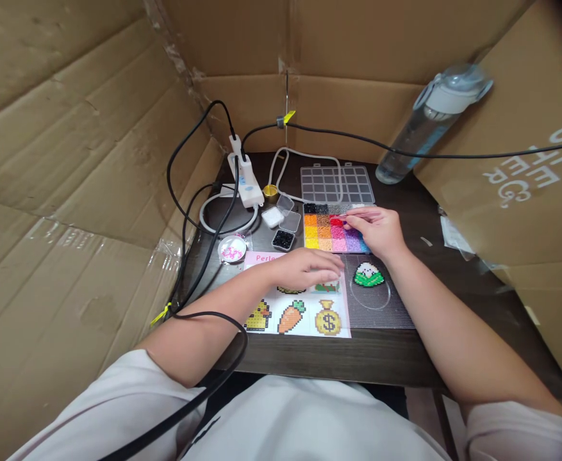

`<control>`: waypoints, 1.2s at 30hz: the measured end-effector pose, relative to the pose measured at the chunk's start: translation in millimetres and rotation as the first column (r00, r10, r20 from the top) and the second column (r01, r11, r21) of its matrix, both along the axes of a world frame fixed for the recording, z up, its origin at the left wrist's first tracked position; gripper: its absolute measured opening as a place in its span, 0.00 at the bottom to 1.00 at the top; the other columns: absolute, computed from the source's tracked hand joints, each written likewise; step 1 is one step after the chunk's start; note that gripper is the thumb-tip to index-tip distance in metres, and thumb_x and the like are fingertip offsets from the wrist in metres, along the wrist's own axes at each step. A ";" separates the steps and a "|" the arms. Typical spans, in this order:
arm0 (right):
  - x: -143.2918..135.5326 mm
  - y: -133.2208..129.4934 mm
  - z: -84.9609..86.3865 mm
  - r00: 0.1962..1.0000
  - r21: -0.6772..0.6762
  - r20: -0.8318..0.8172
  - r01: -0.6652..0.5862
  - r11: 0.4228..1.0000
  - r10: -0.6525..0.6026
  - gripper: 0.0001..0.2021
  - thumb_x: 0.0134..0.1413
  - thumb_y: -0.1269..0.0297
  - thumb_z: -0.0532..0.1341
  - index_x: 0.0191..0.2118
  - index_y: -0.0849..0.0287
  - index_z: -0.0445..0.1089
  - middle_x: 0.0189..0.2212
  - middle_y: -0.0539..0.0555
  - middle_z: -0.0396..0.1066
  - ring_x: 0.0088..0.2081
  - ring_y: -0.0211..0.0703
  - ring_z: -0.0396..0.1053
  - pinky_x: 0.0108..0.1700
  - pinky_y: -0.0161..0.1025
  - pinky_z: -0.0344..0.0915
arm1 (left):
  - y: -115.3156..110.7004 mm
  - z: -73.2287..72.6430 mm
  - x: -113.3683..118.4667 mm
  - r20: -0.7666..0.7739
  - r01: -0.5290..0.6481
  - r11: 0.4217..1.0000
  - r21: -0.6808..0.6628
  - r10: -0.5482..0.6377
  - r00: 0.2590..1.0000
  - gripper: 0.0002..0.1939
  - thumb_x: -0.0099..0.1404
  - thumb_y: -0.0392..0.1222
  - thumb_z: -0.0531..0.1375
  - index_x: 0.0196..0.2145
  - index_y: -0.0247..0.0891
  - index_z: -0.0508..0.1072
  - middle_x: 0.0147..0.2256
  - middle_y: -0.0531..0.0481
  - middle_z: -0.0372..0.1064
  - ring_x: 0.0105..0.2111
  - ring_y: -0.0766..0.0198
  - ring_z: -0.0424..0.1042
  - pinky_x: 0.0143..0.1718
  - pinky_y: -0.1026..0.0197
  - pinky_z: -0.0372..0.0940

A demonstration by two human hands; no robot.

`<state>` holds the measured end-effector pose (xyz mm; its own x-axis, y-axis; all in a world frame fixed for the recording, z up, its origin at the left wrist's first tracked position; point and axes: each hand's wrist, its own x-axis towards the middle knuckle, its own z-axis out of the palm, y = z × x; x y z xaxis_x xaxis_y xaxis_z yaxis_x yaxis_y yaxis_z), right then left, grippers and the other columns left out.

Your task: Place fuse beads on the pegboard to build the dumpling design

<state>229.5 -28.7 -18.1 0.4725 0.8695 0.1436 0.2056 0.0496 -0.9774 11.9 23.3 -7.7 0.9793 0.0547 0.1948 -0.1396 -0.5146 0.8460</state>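
Note:
My right hand (377,230) is closed around slim pink tweezers (350,215), their tips over the red beads in the sectioned bead box (337,244). My left hand (309,267) lies flat, fingers stretched out, on the pattern sheet (266,282), which shows a carrot, a money bag and a yellow figure. To the sheet's right is a clear pegboard (391,314) bearing a green and white bead figure (369,275). Small open boxes of black beads (283,239) and white beads (273,218) stand left of the bead box.
A white dish of pink beads (232,250) is left of the sheet. Behind are a power strip (247,182) with black cables, a gold tin (270,191) and a clear lid (337,184). A bottle (420,134) leans against cardboard walls (357,51).

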 end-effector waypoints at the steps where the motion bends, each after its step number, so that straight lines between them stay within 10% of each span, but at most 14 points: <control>1: 0.1 -0.1 0.2 1.000 -0.002 0.000 0.002 1.000 -0.002 0.11 0.45 0.59 0.71 0.33 0.61 0.79 0.31 0.58 0.80 0.29 0.45 0.78 0.36 0.43 0.77 | 0.7 0.8 -0.1 -0.015 -0.015 0.998 -0.055 0.014 1.000 0.15 0.73 0.44 0.53 0.45 0.37 0.77 0.52 0.42 0.73 0.56 0.60 0.70 0.59 0.56 0.63; 16: 0.5 -0.1 0.7 1.000 0.000 -0.022 0.007 1.000 -0.007 0.09 0.44 0.63 0.71 0.32 0.61 0.78 0.30 0.57 0.80 0.28 0.42 0.77 0.34 0.39 0.76 | 11.4 -13.9 -2.2 -0.107 -0.069 0.825 -0.561 0.011 0.994 0.49 0.66 0.71 0.29 0.46 0.33 0.77 0.53 0.36 0.72 0.58 0.54 0.68 0.64 0.47 0.57; 36: 1.3 1.1 -1.9 0.999 0.027 -0.044 -0.014 1.000 0.015 0.09 0.45 0.62 0.71 0.32 0.61 0.78 0.30 0.56 0.80 0.26 0.40 0.77 0.33 0.38 0.76 | 7.4 -8.6 -2.6 -0.026 -0.017 0.933 -0.359 0.008 1.000 0.47 0.68 0.69 0.31 0.45 0.29 0.77 0.50 0.32 0.74 0.55 0.55 0.71 0.61 0.49 0.62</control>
